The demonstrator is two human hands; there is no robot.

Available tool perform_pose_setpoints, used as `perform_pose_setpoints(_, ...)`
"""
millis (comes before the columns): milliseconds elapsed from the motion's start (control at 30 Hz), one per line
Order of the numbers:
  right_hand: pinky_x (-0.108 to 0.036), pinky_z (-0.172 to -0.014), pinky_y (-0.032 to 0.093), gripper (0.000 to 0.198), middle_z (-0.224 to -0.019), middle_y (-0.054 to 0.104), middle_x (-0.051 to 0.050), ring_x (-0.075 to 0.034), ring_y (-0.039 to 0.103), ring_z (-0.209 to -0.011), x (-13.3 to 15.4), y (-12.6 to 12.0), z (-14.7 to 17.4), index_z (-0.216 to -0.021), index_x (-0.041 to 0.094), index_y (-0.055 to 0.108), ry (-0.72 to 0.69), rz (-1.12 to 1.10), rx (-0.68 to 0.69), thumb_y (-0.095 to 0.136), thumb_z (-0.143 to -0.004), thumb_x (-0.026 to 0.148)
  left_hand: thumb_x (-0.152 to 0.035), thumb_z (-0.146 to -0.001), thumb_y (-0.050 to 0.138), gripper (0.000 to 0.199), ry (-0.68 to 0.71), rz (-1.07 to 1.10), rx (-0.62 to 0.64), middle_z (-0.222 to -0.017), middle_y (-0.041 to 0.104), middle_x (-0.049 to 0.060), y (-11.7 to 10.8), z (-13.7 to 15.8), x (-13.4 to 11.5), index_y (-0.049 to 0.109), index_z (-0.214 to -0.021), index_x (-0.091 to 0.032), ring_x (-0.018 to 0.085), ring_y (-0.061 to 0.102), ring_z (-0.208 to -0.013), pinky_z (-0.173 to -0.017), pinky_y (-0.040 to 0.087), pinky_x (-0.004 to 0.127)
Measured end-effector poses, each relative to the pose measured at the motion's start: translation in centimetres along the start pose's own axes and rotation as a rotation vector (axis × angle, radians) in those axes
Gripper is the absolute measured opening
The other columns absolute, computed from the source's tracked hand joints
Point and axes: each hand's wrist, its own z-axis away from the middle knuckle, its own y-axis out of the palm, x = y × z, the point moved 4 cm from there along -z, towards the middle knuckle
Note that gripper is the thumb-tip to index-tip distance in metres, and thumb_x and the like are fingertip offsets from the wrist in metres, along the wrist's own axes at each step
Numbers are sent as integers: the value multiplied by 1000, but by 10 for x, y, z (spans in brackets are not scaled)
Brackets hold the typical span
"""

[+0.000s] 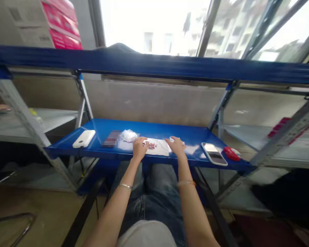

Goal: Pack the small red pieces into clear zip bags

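A small white sheet (pixel 161 148), cloth or paper, lies near the front edge of the blue shelf. Small reddish-brown pieces (pixel 151 146) are heaped on its left part. At the sheet's left edge rests my left hand (pixel 139 148), thumb apart from the fingers and close to the pieces. My right hand (pixel 177 146) is beyond the sheet's right edge, its fingers curved over a small white item (pixel 172 139) that it mostly hides. Left of my left hand sits a crumpled clear plastic bag with white contents (pixel 129 135).
A white box-shaped device (pixel 84 139) with a cable lies at the shelf's left end. Toward the right are a phone (pixel 214 154) and a red-and-white object (pixel 232 153). A blue upper beam (pixel 154 64) crosses above; metal posts (pixel 23 109) frame the sides.
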Motion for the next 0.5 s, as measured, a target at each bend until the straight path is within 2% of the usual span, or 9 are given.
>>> perform_pose_setpoints(133, -53, -102, 27, 40, -124, 56, -16, -32, 47, -119, 15, 31, 21, -115, 14, 61, 23, -118, -58, 55, -82, 36, -23, -82, 50, 26, -243, -150, -73, -121, 60, 9, -9, -11, 23, 64, -104, -19, 25, 49, -114, -97, 36, 38)
perform_pose_setpoints(267, -53, -101, 26, 32, -122, 58, -14, -30, 47, -118, 24, 40, 32, -106, 16, 65, -57, -233, -148, 55, -79, 31, -23, -78, 57, 36, -386, -242, -18, -140, 43, 13, -7, -14, 36, 61, -113, -18, 30, 38, -128, -101, 31, 46)
perform_pose_setpoints(333, -50, -100, 28, 30, -119, 59, -14, -29, 48, -117, 22, 38, 34, -102, 16, 66, -89, -277, -190, 55, -79, 31, -22, -79, 55, 33, -415, -257, 0, -136, 48, 14, -5, -14, 38, 63, -110, -18, 30, 41, -126, -99, 31, 47)
perform_pose_setpoints(433, -45, -97, 33, 27, -112, 62, -13, -28, 52, -112, 15, 34, 36, -96, 15, 68, -129, -328, -225, 54, -77, 29, -20, -82, 49, 27, -438, -263, 38, -110, 66, 15, -4, -14, 38, 67, -102, -17, 28, 54, -112, -94, 34, 45)
perform_pose_setpoints(500, -44, -96, 35, 26, -108, 64, -13, -27, 53, -108, 12, 34, 36, -94, 15, 68, -144, -343, -234, 53, -77, 29, -20, -85, 45, 28, -441, -248, 24, -99, 69, 15, -6, -13, 37, 69, -98, -18, 27, 58, -105, -92, 35, 44)
